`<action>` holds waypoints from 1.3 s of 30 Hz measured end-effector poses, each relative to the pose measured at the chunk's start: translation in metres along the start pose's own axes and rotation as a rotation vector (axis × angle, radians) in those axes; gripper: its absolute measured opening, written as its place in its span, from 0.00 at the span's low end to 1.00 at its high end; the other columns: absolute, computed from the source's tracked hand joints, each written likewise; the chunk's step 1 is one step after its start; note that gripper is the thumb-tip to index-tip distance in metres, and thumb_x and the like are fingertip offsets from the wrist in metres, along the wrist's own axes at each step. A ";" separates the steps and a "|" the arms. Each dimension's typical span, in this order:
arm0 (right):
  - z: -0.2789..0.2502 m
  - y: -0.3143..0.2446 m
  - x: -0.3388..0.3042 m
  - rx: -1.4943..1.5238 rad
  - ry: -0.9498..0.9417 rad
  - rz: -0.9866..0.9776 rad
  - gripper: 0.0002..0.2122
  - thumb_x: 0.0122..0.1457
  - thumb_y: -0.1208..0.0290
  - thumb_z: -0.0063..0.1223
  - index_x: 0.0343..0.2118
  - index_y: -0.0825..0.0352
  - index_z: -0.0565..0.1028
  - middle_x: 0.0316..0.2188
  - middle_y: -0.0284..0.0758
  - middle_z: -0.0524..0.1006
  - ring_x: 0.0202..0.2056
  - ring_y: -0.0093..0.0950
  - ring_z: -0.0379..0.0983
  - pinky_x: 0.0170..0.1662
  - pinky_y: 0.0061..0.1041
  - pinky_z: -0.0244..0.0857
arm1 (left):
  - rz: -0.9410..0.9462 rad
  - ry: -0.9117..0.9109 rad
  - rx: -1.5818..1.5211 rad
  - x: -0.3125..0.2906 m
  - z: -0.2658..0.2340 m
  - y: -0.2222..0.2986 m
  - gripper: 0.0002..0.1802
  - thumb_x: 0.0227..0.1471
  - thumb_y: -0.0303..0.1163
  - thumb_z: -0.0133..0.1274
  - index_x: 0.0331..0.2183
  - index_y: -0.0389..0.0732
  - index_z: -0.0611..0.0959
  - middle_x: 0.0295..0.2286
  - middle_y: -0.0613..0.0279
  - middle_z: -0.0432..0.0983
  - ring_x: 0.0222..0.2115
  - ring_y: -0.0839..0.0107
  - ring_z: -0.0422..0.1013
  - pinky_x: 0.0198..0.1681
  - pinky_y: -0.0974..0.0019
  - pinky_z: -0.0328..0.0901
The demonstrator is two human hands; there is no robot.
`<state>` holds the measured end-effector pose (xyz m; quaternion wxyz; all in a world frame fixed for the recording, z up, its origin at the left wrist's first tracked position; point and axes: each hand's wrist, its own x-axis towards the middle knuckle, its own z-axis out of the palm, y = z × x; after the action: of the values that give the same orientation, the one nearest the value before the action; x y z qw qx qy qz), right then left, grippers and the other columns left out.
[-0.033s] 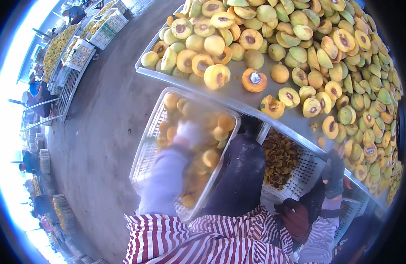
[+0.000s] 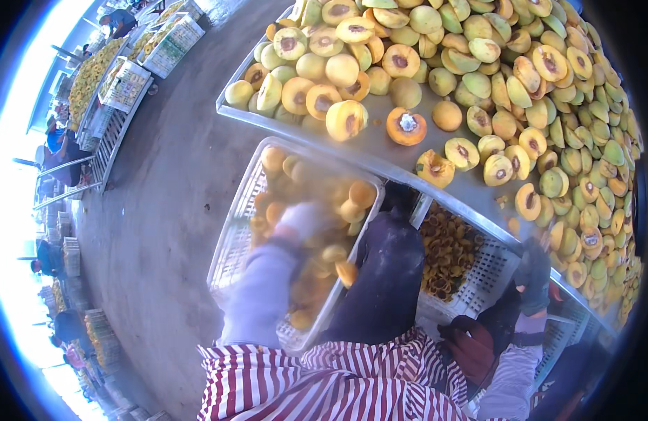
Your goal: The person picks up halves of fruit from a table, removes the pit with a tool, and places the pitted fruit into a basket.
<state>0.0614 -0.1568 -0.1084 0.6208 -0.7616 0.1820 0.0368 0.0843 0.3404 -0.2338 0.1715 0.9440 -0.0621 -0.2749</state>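
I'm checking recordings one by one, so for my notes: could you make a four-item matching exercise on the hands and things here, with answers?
1. Left hand
2. Right hand
3. Brown pieces
4. Shirt

A. Dark-gloved
B. Striped dark red and white
C. At the crate of yellow fruit
D. In the crate right of the dark-clad leg

Pairs: 1-C, 2-A, 3-D, 4-B

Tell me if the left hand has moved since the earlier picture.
Yes: the left hand shifted slightly down the picture, away from the metal table.
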 end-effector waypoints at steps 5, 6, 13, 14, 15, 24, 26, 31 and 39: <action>-0.001 -0.006 -0.005 0.225 -0.019 0.160 0.11 0.60 0.61 0.41 0.31 0.65 0.69 0.09 0.21 0.56 0.06 0.12 0.50 0.09 0.13 0.42 | -0.080 0.074 -0.185 -0.096 0.049 0.004 0.27 0.46 0.46 0.53 0.50 0.58 0.70 0.53 0.58 0.56 0.53 0.49 0.55 0.53 0.55 0.57; 0.000 -0.004 -0.007 0.222 -0.036 0.165 0.11 0.60 0.61 0.41 0.31 0.65 0.69 0.09 0.21 0.56 0.06 0.12 0.50 0.09 0.13 0.42 | -0.075 0.128 -0.169 -0.116 0.067 -0.006 0.29 0.46 0.47 0.53 0.52 0.56 0.68 0.54 0.56 0.55 0.55 0.49 0.52 0.55 0.55 0.56; -0.018 0.020 0.006 0.055 -0.058 -0.043 0.16 0.61 0.59 0.40 0.41 0.68 0.69 0.12 0.20 0.57 0.08 0.10 0.48 0.11 0.12 0.41 | -0.457 -0.304 -0.005 -0.201 0.054 -0.011 0.28 0.47 0.57 0.46 0.45 0.51 0.76 0.43 0.54 0.69 0.46 0.59 0.66 0.46 0.59 0.63; -0.023 0.027 0.008 0.034 -0.077 -0.063 0.17 0.61 0.58 0.40 0.43 0.69 0.69 0.12 0.20 0.57 0.08 0.10 0.48 0.11 0.12 0.41 | -0.486 -0.420 0.126 -0.195 0.045 -0.013 0.26 0.47 0.56 0.46 0.41 0.50 0.79 0.37 0.55 0.74 0.42 0.60 0.70 0.42 0.60 0.65; -0.023 0.029 0.008 -0.039 -0.093 -0.231 0.18 0.61 0.57 0.40 0.45 0.69 0.68 0.13 0.20 0.58 0.09 0.10 0.48 0.11 0.11 0.42 | -0.564 -0.245 0.099 -0.186 0.065 -0.034 0.20 0.47 0.51 0.49 0.35 0.47 0.81 0.30 0.58 0.77 0.35 0.59 0.73 0.38 0.59 0.67; -0.040 0.043 0.010 0.041 -0.175 -0.173 0.24 0.61 0.55 0.40 0.54 0.67 0.63 0.18 0.21 0.58 0.09 0.10 0.48 0.12 0.11 0.43 | -0.099 0.452 0.327 -0.044 -0.033 0.013 0.24 0.43 0.40 0.54 0.44 0.46 0.73 0.42 0.57 0.70 0.48 0.58 0.62 0.45 0.51 0.60; -0.039 0.042 0.009 0.104 -0.205 -0.213 0.23 0.61 0.57 0.40 0.53 0.67 0.63 0.17 0.21 0.58 0.09 0.10 0.47 0.12 0.11 0.43 | -0.241 0.466 0.245 -0.043 -0.011 -0.008 0.25 0.42 0.41 0.55 0.44 0.48 0.72 0.42 0.57 0.70 0.48 0.58 0.62 0.45 0.49 0.60; -0.058 0.053 0.017 0.049 -0.169 -0.195 0.22 0.61 0.59 0.40 0.54 0.68 0.62 0.18 0.22 0.59 0.10 0.11 0.48 0.12 0.11 0.44 | -0.425 0.328 0.256 -0.103 0.055 -0.054 0.29 0.43 0.45 0.52 0.48 0.47 0.70 0.49 0.57 0.63 0.54 0.55 0.53 0.53 0.54 0.56; -0.058 0.056 0.020 0.088 -0.255 -0.235 0.25 0.60 0.57 0.42 0.55 0.69 0.60 0.27 0.25 0.68 0.11 0.10 0.49 0.12 0.11 0.45 | -0.904 -0.131 0.024 -0.197 0.065 -0.050 0.26 0.50 0.47 0.45 0.49 0.47 0.71 0.41 0.51 0.71 0.45 0.55 0.67 0.48 0.55 0.61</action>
<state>0.0526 -0.2266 -0.1528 0.6717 -0.7389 0.0130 0.0524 -0.1154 0.4100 -0.2052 0.0191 0.8590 0.3422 -0.3803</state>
